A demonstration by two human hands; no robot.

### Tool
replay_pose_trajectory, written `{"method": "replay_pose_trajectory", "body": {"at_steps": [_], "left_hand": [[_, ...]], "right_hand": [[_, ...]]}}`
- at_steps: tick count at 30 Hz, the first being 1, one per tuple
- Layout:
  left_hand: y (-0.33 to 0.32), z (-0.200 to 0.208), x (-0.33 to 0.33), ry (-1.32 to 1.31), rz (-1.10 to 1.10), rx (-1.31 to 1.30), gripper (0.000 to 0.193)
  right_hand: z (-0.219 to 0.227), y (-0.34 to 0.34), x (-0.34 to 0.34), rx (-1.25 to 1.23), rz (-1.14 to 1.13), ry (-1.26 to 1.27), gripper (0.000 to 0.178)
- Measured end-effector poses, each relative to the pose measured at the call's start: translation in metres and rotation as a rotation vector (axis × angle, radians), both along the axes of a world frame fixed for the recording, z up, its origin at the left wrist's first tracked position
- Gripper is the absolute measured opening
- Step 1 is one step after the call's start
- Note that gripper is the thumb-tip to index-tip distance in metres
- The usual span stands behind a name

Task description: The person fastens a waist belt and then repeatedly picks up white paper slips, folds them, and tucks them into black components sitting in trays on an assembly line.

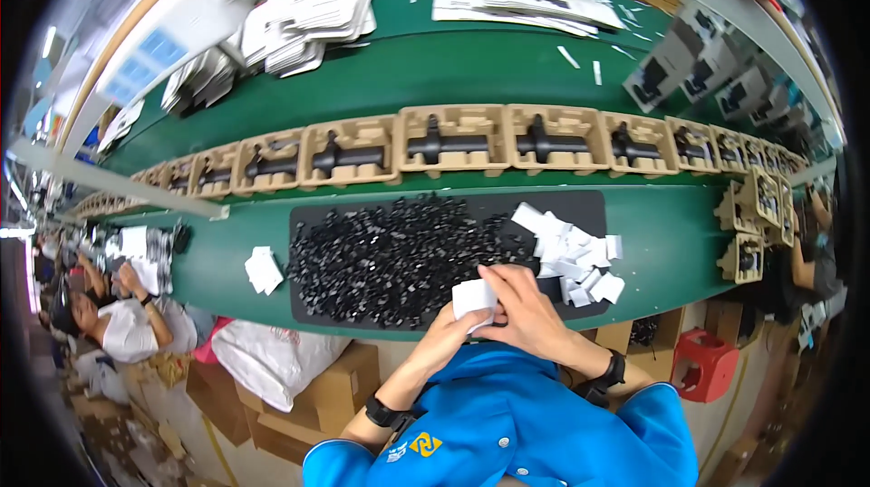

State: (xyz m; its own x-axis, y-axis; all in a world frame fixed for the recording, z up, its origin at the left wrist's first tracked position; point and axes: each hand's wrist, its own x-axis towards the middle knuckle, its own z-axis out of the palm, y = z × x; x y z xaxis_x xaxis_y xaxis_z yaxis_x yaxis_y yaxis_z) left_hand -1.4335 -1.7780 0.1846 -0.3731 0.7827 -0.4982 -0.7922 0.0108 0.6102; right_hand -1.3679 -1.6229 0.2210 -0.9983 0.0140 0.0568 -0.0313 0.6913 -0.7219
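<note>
Close to my body, at the front edge of the green bench, my left hand (442, 337) grips a small white paper piece (471, 295), perhaps a folded sheet or little bag. My right hand (527, 317) closes on its right side, fingertips at the top edge and thumb lower down. Beyond my hands spreads a large heap of small black parts (390, 256) on a dark mat (591, 206). To the right on that mat lies a loose pile of white paper pieces (575, 256). A few similar white pieces (264, 270) rest left of the mat.
Behind the mat runs a row of brown molded trays (453, 165) holding black devices. Stacked white sheets (526, 2) lie farther back. More trays (743, 256) stack at right. A red stool (700, 365), cardboard boxes (340, 387) and a white sack (276, 360) stand below. Co-workers sit at both sides.
</note>
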Motion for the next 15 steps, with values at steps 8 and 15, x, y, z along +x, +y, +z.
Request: {"method": "replay_pose_trajectory", "body": {"at_steps": [8, 15], "left_hand": [[-0.046, -0.007, -0.002, -0.130, 0.175, 0.023, 0.035], [-0.082, 0.001, -0.008, -0.025, -0.054, 0.000, 0.034]], "right_hand": [[-0.013, -0.033, -0.013, 0.479, 0.219, 0.458, 0.057], [0.016, -0.043, -0.037, 0.269, 0.484, 0.304, 0.024]]}}
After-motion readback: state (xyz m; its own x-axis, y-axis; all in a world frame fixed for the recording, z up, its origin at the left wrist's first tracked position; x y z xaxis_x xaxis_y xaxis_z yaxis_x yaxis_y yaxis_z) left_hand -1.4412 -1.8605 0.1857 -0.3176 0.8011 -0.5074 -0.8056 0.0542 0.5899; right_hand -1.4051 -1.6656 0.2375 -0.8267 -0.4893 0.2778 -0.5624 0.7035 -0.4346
